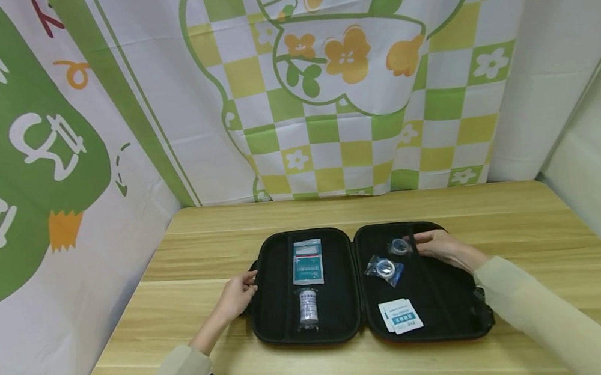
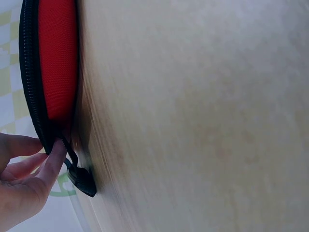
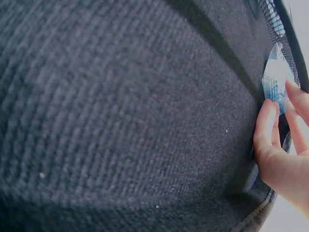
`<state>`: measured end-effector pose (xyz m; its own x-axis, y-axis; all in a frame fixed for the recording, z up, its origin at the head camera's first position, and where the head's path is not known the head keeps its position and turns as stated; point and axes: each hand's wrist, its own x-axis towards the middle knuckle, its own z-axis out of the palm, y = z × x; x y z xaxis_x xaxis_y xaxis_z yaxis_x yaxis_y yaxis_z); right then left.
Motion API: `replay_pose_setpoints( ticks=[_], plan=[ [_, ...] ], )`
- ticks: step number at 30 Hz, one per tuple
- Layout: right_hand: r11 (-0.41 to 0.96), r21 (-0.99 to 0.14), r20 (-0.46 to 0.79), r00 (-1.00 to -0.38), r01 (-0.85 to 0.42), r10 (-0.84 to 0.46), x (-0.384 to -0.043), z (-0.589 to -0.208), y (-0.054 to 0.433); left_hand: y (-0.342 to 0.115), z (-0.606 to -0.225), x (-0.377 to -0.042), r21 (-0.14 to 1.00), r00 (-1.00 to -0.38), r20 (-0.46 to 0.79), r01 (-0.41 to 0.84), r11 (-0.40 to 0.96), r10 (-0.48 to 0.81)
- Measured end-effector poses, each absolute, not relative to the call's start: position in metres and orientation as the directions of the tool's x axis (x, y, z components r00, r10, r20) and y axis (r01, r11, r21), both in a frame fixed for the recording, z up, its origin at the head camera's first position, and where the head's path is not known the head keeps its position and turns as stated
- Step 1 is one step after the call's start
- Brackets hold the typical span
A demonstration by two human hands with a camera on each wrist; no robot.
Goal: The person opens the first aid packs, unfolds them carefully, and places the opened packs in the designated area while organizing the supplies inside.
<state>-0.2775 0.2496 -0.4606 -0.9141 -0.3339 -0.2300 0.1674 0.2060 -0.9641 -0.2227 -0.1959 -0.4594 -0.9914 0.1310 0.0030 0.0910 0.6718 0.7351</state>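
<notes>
An open zip case (image 1: 339, 310), black inside and red outside, lies flat on the table. My left hand (image 1: 237, 296) grips its left edge; in the left wrist view thumb and fingers close on the zipped rim, beside a black zipper pull (image 2: 82, 180). At the upper part of the right half, my right hand (image 1: 442, 246) pinches a small ring-shaped roll in clear wrap (image 1: 399, 247). The right wrist view shows that wrapper (image 3: 276, 79) between thumb and fingers. Below it lies another wrapped white roll (image 1: 385, 268).
In the left half are a teal packet (image 1: 308, 262) and a white cylindrical roll in clear wrap (image 1: 308, 307). White-and-teal pad packets (image 1: 401, 315) lie low in the right half. The wooden table (image 1: 187, 253) meets a patterned curtain (image 1: 351, 146) behind.
</notes>
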Motion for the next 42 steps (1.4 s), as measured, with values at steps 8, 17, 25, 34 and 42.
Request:
replay_pose_setpoints(
  ticks=[8,17,25,34,42],
  plan=[
    [0.233,-0.955,-0.255,-0.909,0.183,-0.329,-0.276,-0.457,0.247,-0.197,-0.459,-0.222,0.741,-0.991,0.007,0.094,0.665,0.133],
    [0.328,-0.931,-0.264,-0.919,0.163,-0.292,-0.272,-0.452,0.25,-0.196,-0.46,-0.222,0.742,-0.991,0.008,0.093,0.664,0.131],
    [0.472,-0.877,-0.222,-0.946,0.087,-0.237,-0.263,-0.435,0.251,-0.196,-0.46,-0.222,0.741,-0.991,0.007,0.093,0.665,0.13],
    [0.607,-0.785,-0.052,-0.964,-0.123,-0.262,-0.256,-0.418,0.236,-0.197,-0.46,-0.223,0.736,-0.99,0.011,0.102,0.669,0.138],
    [0.619,-0.737,0.035,-0.93,-0.272,-0.366,-0.253,-0.417,0.222,-0.197,-0.461,-0.222,0.738,-0.991,0.012,0.1,0.667,0.136]
  ],
)
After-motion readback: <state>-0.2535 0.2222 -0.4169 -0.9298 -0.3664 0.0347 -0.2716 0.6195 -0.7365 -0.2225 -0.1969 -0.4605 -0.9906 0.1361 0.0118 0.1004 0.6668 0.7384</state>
